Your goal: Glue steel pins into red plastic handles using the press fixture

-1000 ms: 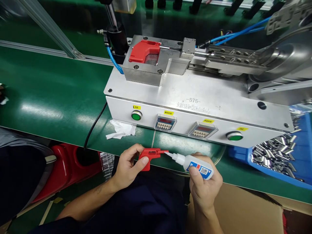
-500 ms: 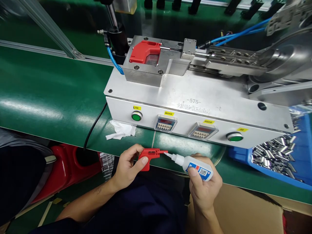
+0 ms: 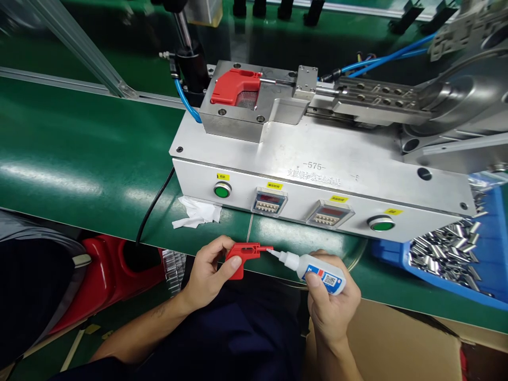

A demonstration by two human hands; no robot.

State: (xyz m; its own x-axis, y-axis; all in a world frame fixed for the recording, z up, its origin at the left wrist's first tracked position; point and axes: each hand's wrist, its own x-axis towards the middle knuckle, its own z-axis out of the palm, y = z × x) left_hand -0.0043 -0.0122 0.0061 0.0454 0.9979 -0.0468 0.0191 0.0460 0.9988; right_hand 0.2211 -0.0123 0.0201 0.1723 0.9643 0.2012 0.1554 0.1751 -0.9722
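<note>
My left hand pinches a red plastic gun-shaped part by its grip, its thin barrel pointing right. In my right hand is a white glue bottle with a blue and red label, lying almost level. The bottle's narrow nozzle meets or nearly meets the barrel tip; I cannot tell whether they touch. Beyond my hands, a second red part of similar shape sits in the metal fixture on the machine, with a thin rod at its front end.
The silver machine box carries green buttons and counters. White tissue lies before it. At right, a blue bin holds many metal tubes. A red stool stands lower left, a cardboard box lower right.
Both hands keep the same hold, with the nozzle still at the barrel tip. Only a very slight shift of the view shows.
</note>
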